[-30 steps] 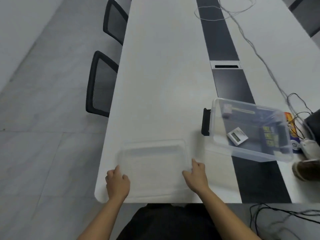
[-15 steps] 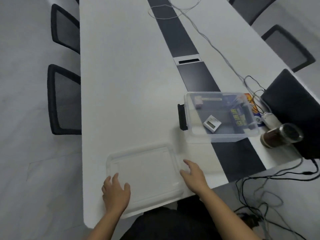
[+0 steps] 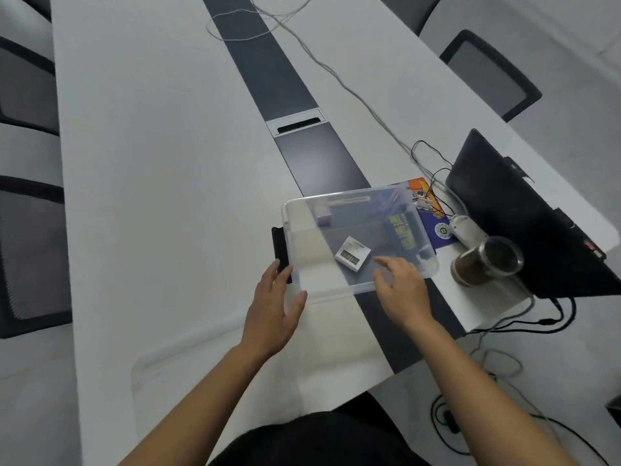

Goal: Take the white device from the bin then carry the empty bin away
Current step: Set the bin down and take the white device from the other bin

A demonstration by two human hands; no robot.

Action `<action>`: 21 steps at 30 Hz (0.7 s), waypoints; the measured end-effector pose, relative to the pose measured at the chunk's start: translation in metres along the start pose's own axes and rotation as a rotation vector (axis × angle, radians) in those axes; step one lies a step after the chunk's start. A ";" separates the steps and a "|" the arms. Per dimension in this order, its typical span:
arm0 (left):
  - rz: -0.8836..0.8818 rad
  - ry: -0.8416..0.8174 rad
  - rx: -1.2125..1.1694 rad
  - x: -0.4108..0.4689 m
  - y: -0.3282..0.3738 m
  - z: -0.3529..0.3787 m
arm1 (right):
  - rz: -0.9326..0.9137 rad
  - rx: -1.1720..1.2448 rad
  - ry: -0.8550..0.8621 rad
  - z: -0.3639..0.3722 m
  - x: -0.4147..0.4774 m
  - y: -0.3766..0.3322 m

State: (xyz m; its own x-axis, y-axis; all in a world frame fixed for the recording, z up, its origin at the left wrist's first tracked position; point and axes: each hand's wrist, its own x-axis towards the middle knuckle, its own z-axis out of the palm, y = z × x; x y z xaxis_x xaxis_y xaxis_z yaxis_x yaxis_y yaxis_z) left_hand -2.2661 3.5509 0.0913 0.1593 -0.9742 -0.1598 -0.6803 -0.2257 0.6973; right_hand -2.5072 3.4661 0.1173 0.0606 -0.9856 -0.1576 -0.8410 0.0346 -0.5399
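Note:
A clear plastic bin (image 3: pixel 295 230) with a black handle clip on its left end sits on the white table (image 3: pixel 161 163). Inside it lies the white device (image 3: pixel 352 253), a small square unit with a display. My left hand (image 3: pixel 274 307) is open at the bin's near-left corner, fingers by the black clip. Over the bin's near rim my right hand (image 3: pixel 401 289) hovers open, its fingertips just right of the device. Neither hand holds anything. The clear lid (image 3: pixel 235 364) lies flat on the table near me, under my forearms.
Right of the bin stand a glass jar (image 3: pixel 484 264) with a dark content, a white mouse-like object (image 3: pixel 465 227), a colourful pad (image 3: pixel 433 213) and a black laptop (image 3: pixel 524 223). Cables (image 3: pixel 336 72) run across the table. Black chairs stand on both sides.
Both hands have left the lid and moved forward and right to the bin. The view has swung toward the bin, which now lies in front of me.

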 end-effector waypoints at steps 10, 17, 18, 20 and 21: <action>0.053 0.017 0.111 0.006 0.011 0.031 | 0.113 -0.224 -0.543 0.029 0.116 0.015; 0.045 0.053 0.102 0.008 0.014 0.031 | 0.083 -0.384 -0.546 0.050 0.125 0.025; 0.039 0.051 0.103 0.008 0.014 0.031 | 0.108 -0.374 -0.558 0.050 0.126 0.026; 0.033 0.042 0.107 0.008 0.013 0.031 | 0.161 -0.367 -0.589 0.047 0.125 0.027; 0.030 0.033 0.107 0.008 0.013 0.031 | 0.167 -0.373 -0.599 0.045 0.125 0.028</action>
State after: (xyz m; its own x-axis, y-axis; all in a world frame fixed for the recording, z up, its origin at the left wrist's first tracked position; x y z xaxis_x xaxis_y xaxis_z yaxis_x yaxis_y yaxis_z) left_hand -2.2955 3.5401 0.0775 0.1597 -0.9804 -0.1155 -0.7575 -0.1967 0.6226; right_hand -2.4992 3.3513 0.0455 0.1099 -0.7088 -0.6968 -0.9857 0.0125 -0.1682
